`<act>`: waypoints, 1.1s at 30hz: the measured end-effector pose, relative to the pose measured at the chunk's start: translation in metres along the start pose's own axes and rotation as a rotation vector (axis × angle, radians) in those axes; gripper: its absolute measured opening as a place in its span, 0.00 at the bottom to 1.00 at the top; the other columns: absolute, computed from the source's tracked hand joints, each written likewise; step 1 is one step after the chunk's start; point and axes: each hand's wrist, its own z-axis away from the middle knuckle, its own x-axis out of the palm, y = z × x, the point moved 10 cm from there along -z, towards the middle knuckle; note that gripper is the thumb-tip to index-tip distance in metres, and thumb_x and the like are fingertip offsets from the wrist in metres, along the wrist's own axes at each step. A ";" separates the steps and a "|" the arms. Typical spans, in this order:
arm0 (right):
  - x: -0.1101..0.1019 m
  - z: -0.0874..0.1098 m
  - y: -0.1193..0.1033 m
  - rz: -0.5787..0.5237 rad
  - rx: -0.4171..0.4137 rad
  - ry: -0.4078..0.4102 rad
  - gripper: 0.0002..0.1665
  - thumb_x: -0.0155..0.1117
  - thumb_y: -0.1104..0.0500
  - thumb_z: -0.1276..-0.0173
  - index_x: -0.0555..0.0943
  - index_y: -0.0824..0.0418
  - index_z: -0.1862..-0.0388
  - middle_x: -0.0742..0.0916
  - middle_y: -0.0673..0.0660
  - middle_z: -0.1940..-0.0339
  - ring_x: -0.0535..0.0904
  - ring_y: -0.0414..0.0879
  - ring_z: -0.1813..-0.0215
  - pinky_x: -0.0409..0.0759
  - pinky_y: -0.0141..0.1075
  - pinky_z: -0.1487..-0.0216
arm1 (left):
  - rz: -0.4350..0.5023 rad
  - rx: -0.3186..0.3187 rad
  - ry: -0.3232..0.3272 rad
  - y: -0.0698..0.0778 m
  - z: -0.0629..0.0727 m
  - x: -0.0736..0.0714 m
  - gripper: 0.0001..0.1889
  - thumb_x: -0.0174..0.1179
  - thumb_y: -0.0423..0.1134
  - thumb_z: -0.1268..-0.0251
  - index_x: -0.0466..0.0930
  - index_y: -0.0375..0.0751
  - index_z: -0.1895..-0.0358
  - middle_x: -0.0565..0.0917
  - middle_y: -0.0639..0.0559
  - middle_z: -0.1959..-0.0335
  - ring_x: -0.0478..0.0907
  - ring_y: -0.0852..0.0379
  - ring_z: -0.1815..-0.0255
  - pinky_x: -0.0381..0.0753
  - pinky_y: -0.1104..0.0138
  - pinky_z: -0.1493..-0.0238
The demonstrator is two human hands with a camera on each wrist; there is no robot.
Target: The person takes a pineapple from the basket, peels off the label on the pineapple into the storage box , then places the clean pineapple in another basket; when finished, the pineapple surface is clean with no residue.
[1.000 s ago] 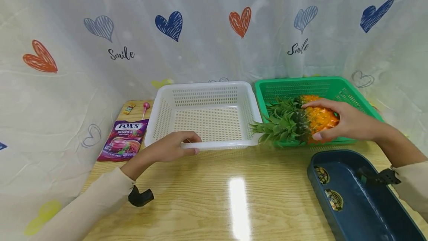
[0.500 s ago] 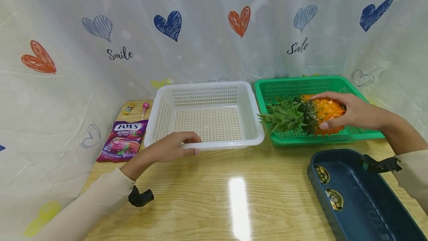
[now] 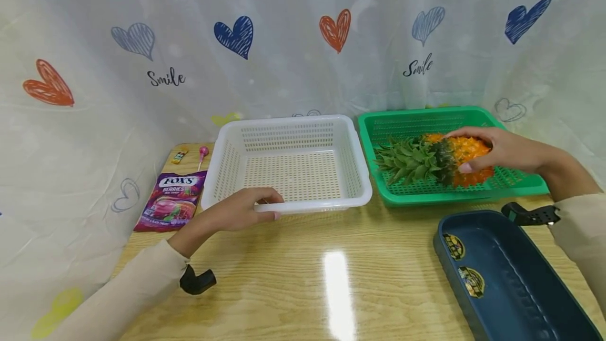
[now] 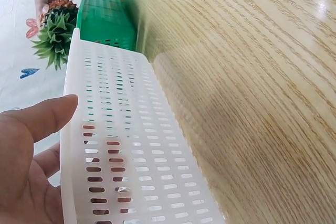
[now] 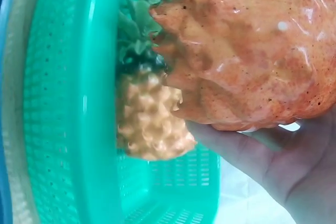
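My right hand grips an orange pineapple with a green leafy crown, thumb on its near side. This pineapple lies sideways over the green basket. In the left wrist view the pineapple shows above the basket's rim. A second pineapple lies inside the green basket in the right wrist view, mostly hidden behind the first in the head view. My left hand holds the near rim of the white basket, fingers over the edge and thumb outside. No objects show inside the white basket.
A dark blue tray stands at the front right, under my right forearm. Left of the white basket lie a purple candy bag, a pink lollipop and a small yellow wrapped candy. A white curtain hangs behind.
My right hand has carried the pineapple to the right and lower; its crown has left the white basket's edge and is over the green basket. The left hand has stayed on the rim.
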 end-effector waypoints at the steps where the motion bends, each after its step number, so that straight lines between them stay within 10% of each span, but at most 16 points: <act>1: -0.001 -0.001 0.003 0.006 0.006 -0.002 0.40 0.65 0.62 0.32 0.63 0.53 0.23 0.66 0.59 0.26 0.74 0.36 0.43 0.80 0.46 0.54 | 0.001 0.000 -0.001 0.000 0.000 0.000 0.12 0.61 0.48 0.28 0.81 0.52 0.46 0.85 0.59 0.54 0.80 0.56 0.50 0.77 0.57 0.48; 9: -0.002 -0.009 0.020 -0.017 0.044 -0.037 0.40 0.64 0.60 0.31 0.61 0.59 0.22 0.59 0.69 0.23 0.62 0.73 0.30 0.76 0.65 0.48 | 0.000 -0.008 -0.003 -0.002 0.001 0.000 0.13 0.62 0.48 0.29 0.81 0.52 0.45 0.85 0.59 0.54 0.80 0.58 0.51 0.77 0.59 0.49; 33: -0.001 -0.020 0.040 -0.057 0.126 -0.152 0.40 0.57 0.55 0.25 0.53 0.62 0.20 0.55 0.74 0.22 0.63 0.78 0.30 0.74 0.68 0.45 | -0.005 0.002 0.002 -0.002 -0.001 0.000 0.13 0.62 0.48 0.29 0.82 0.52 0.45 0.85 0.59 0.54 0.80 0.59 0.51 0.77 0.59 0.48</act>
